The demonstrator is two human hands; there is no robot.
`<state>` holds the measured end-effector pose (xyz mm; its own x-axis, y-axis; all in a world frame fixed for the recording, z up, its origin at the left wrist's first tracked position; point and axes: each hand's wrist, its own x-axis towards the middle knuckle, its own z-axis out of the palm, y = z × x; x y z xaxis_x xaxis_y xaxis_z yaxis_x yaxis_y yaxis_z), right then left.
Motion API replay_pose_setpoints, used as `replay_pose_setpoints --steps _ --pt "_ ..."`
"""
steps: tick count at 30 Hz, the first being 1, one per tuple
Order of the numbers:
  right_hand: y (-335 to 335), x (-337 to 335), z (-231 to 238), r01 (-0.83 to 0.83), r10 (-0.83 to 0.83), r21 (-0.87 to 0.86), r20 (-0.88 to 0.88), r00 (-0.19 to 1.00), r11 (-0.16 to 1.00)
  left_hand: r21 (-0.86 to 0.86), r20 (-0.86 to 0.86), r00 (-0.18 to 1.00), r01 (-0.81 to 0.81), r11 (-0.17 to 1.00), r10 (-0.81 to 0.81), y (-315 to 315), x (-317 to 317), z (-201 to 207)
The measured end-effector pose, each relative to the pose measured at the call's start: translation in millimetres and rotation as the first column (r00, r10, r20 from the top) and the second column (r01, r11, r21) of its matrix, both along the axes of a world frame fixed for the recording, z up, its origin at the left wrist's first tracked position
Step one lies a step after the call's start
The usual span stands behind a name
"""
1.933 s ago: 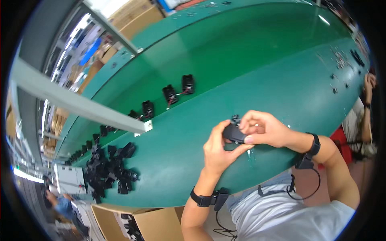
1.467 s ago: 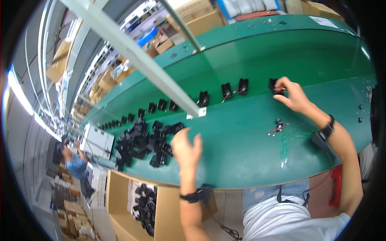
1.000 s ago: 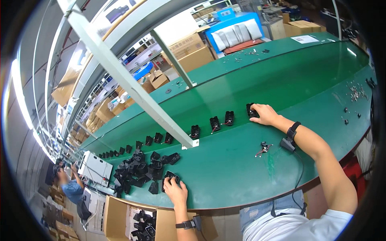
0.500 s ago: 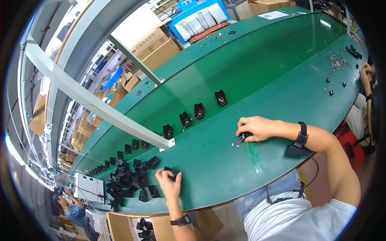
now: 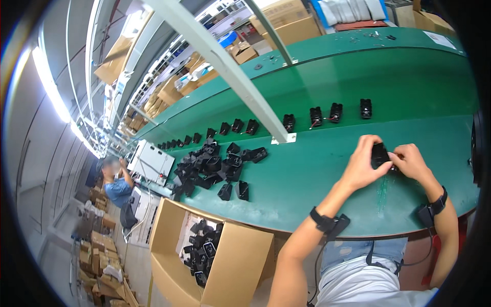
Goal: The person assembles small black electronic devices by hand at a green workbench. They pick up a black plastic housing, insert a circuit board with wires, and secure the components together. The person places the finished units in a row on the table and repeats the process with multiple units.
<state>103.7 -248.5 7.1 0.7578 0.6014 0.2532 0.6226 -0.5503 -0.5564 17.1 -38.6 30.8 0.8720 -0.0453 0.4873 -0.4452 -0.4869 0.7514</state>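
A black plastic housing (image 5: 379, 155) is gripped in my left hand (image 5: 359, 168), its thumb and fingers wrapped round the left side. Against the housing's right edge, my right hand (image 5: 410, 162) is closed in a pinch on a small dark wired part (image 5: 393, 168), mostly covered by its fingers. Both hands are held together above the green table (image 5: 317, 189). Thin green strands (image 5: 382, 192) lie on the tabletop just below them. To the left sits a pile of similar black housings (image 5: 212, 165).
Black units with wires, one of them here (image 5: 315, 116), stand in a long row on the sunken green strip. A grey metal post (image 5: 245, 89) rises from the table. An open cardboard box (image 5: 240, 266) with black parts stands at the front edge. Another person (image 5: 117, 188) works far left.
My left hand has brought a black housing from beside the pile over to my right hand. The view has swung left, so the pile and box show more fully.
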Motion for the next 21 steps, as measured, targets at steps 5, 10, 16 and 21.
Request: replay_pose_setpoints --steps 5,10,16,21 --pt "-7 -9 11 -0.022 0.023 0.238 0.000 1.000 0.971 -0.124 -0.091 0.995 0.028 0.992 -0.039 -16 3 -6" --pt "-11 -4 7 0.034 0.176 0.473 -0.391 0.903 0.881 -0.178 -0.138 0.989 0.024 0.984 -0.050 -9 3 -17" --pt "-20 -5 8 0.173 0.190 0.538 -0.553 0.811 0.825 -0.159 -0.169 0.959 0.202 0.966 -0.228 -17 -4 -16" --pt "-12 -14 1 0.090 0.199 0.518 -0.476 0.857 0.850 -0.092 -0.073 0.972 0.217 0.972 -0.223 -20 -8 -27"
